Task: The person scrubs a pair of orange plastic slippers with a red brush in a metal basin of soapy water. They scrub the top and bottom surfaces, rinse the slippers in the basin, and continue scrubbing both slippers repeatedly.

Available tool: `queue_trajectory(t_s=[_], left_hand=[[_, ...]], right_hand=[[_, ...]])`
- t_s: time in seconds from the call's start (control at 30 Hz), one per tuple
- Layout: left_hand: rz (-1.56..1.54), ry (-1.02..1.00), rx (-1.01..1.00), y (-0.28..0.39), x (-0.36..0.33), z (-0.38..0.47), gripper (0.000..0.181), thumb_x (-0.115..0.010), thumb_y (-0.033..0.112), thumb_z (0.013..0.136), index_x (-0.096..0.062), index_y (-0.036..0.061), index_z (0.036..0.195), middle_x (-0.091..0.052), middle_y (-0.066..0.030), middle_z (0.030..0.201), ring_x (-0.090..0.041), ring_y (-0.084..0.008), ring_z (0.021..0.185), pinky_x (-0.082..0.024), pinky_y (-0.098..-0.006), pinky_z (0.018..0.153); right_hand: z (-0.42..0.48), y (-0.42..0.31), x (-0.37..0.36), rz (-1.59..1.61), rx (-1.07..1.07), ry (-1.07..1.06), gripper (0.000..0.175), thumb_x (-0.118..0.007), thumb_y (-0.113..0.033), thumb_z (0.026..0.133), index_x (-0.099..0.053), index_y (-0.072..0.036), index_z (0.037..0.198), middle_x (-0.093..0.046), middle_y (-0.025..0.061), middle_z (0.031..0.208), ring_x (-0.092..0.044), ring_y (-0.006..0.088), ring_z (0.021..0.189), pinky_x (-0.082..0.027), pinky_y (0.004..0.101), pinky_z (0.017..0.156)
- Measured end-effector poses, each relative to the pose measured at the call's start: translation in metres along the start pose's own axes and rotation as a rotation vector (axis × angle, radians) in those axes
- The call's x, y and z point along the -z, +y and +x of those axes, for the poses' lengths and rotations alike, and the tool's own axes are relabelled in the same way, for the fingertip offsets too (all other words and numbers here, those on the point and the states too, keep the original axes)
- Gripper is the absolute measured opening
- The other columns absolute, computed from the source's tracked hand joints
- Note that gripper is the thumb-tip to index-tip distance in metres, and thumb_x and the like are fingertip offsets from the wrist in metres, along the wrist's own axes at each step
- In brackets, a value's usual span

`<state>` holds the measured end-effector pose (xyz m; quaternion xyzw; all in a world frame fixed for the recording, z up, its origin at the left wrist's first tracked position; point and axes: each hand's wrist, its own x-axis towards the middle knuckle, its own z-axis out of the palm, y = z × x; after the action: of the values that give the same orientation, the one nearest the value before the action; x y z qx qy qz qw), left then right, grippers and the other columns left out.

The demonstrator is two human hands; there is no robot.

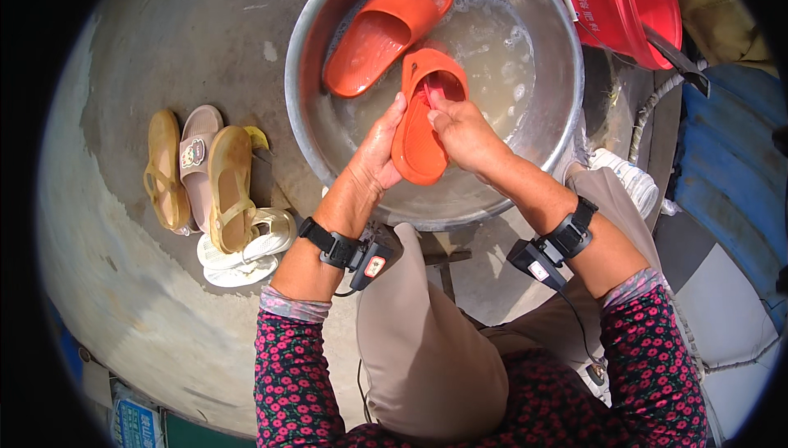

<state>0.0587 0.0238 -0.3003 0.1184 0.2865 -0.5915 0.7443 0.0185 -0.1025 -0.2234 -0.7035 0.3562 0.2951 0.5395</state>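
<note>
A large round metal basin [557, 109] holds cloudy, sudsy water. Above its near part, my left hand [380, 146] grips the left edge of an orange rubber slide sandal [420, 152], whose heel points towards me. My right hand [462, 131] is closed on a pink brush [434, 86], pressed inside the sandal under its strap; its bristles look red, and the rest is hidden by the strap and fingers. A second orange slide sandal [372, 48] lies in the basin to the upper left, sole down and tilted, its toe end beside the first sandal's strap.
Left of the basin, on the concrete floor [203, 29], stand tan clogs [231, 189], a pinkish slide [197, 171] and white sandals [240, 269]. A red bucket [615, 5] with a metal-bladed tool [677, 60] is at the upper right. Blue sheeting [732, 159] lies at the right.
</note>
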Motion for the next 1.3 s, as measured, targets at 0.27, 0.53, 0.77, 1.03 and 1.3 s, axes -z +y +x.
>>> queue_trajectory(t_s=[0.27,0.53,0.77,1.03,1.3], left_hand=[[-0.050,-0.104,0.055,0.005,0.007,0.009,0.056,-0.044,0.047,0.094,-0.042,0.0036,0.130,-0.055,-0.0179,0.122,-0.060,-0.0338,0.104,-0.052,-0.0515,0.085],[-0.167,-0.123,0.116,0.004,0.017,0.003,0.060,-0.037,0.051,0.095,-0.040,0.0052,0.133,-0.053,-0.0215,0.125,-0.057,-0.0437,0.104,-0.048,-0.0655,0.079],[-0.231,-0.094,0.048,0.013,0.028,0.013,0.054,-0.048,0.046,0.093,-0.047,0.0029,0.126,-0.056,-0.0165,0.123,-0.059,-0.0336,0.105,-0.048,-0.0532,0.091],[-0.122,-0.021,0.029,0.008,0.021,0.010,0.049,-0.051,0.040,0.093,-0.048,0.0044,0.126,-0.056,-0.0146,0.122,-0.059,-0.0297,0.104,-0.049,-0.0445,0.091],[0.153,0.095,-0.082,0.005,0.003,0.012,0.046,-0.045,0.038,0.096,-0.041,0.0092,0.132,-0.054,-0.0126,0.123,-0.056,-0.0236,0.111,-0.047,-0.0384,0.095]], right_hand=[[0.024,0.003,0.010,0.002,-0.023,0.071,0.044,-0.043,-0.017,0.096,-0.042,0.006,0.133,-0.057,0.0093,0.084,-0.056,0.0133,0.070,-0.047,0.0286,0.058],[0.030,-0.008,0.016,0.159,-0.112,0.091,0.043,-0.044,-0.018,0.094,-0.045,0.011,0.127,-0.062,0.0165,0.075,-0.057,0.0218,0.050,-0.047,0.0355,0.046],[0.017,0.021,0.001,-0.146,0.258,0.087,0.049,-0.047,-0.018,0.092,-0.041,0.016,0.127,-0.059,0.0325,0.104,-0.066,0.0345,0.069,-0.052,0.0378,0.062],[0.025,0.007,0.006,0.147,-0.109,-0.044,0.045,-0.050,-0.018,0.091,-0.047,0.004,0.130,-0.064,0.0142,0.076,-0.056,0.0193,0.048,-0.044,0.0348,0.042],[-0.027,0.010,-0.005,0.469,-0.109,0.057,0.044,-0.036,-0.012,0.097,-0.039,-0.011,0.141,-0.046,-0.0001,0.062,-0.031,0.0059,0.035,-0.024,0.0227,0.032]])
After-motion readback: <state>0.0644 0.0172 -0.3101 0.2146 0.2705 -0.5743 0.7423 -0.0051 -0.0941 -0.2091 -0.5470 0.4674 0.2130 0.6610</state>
